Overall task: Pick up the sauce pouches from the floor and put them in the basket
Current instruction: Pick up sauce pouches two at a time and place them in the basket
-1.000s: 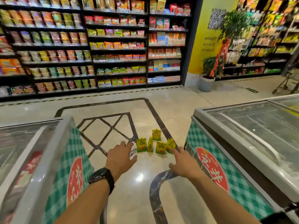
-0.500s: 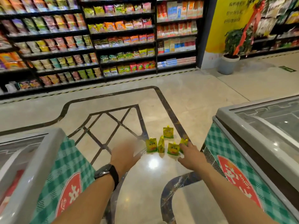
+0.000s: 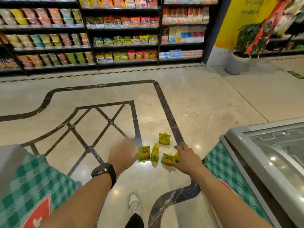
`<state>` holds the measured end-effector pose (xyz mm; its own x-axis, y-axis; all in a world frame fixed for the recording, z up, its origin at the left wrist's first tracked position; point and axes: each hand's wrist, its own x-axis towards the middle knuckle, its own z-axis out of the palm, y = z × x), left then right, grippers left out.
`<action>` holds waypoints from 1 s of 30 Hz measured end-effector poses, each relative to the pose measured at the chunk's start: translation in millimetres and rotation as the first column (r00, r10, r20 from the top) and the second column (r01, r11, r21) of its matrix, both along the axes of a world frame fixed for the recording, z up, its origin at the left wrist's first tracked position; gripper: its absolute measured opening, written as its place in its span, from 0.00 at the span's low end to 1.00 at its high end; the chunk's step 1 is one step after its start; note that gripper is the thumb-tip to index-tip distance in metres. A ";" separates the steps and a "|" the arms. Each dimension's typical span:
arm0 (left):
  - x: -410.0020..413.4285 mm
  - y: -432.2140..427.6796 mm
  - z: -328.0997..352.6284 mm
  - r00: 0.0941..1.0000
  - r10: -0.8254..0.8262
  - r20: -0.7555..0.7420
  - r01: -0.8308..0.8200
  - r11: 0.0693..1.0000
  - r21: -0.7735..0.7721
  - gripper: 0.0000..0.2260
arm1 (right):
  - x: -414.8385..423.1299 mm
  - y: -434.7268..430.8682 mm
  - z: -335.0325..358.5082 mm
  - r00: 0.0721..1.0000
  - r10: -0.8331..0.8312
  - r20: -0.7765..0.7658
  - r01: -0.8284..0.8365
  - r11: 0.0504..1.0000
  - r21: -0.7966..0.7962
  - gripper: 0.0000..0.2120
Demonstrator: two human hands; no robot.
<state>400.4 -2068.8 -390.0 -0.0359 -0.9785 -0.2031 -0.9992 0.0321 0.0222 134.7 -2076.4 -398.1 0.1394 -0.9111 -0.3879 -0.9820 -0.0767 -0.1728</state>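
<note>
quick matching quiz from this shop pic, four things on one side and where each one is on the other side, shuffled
Things
1. sauce pouches
2. watch
3. potted plant
4. white shoe

Places
A. at the bottom edge of the view
B. on the floor between the left hand and the right hand
C. on the wrist of the left hand
D. beside the yellow wall

Pairs: 1-B, 2-C, 3-D, 4-A
</note>
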 end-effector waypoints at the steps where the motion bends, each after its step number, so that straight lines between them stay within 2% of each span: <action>1: 0.5 -16.5 -8.3 1.000 0.000 -0.013 0.000 1.000 0.007 0.28 | -0.1 -12.8 -3.3 1.000 0.001 -0.010 -0.001 1.000 0.021 0.34; 5: 2.8 -83.7 -38.4 0.995 0.023 -0.099 -0.021 1.000 0.023 0.28 | -1.3 -69.9 -13.1 0.999 -0.030 -0.039 0.033 0.995 0.098 0.33; 9: 14.2 -135.5 -76.2 0.976 0.128 -0.176 -0.116 0.990 0.077 0.28 | -2.4 -132.4 -40.0 0.999 -0.014 -0.032 0.019 0.988 0.152 0.33; 13: 22.8 -168.3 -134.5 0.969 0.204 -0.137 -0.183 0.971 0.154 0.29 | -3.3 -204.9 -101.4 0.999 0.039 -0.023 -0.034 0.982 0.185 0.32; 15: 24.9 -183.7 -178.1 0.971 0.222 -0.085 -0.203 0.961 0.189 0.29 | -0.3 -247.6 -146.1 0.996 0.085 -0.015 -0.081 0.980 0.183 0.32; 18: 21.6 -209.7 -261.4 0.968 0.239 -0.082 -0.217 0.952 0.216 0.28 | 8.6 -305.4 -239.4 0.985 0.170 0.003 -0.168 0.970 0.175 0.32; 24: -12.3 -248.2 -482.2 0.957 0.261 -0.123 -0.223 0.940 0.259 0.29 | 10.4 -363.2 -469.4 0.953 0.301 -0.043 -0.285 0.933 0.217 0.35; 27: -26.1 -272.5 -575.8 0.956 0.246 -0.160 -0.218 0.961 0.171 0.31 | 18.3 -384.4 -553.7 0.882 0.450 -0.141 -0.426 0.889 0.169 0.38; 30: -20.2 -309.2 -642.6 0.968 0.173 -0.181 -0.173 0.985 0.017 0.33 | 27.2 -406.3 -611.3 0.764 0.613 -0.203 -0.606 0.789 0.103 0.35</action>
<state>380.2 -2378.0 -1032.6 0.0974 -0.9728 -0.2102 -0.9690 -0.1409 0.2029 161.9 -2482.7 -1009.5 0.5716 -0.6505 -0.5002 -0.7420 -0.6700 0.0236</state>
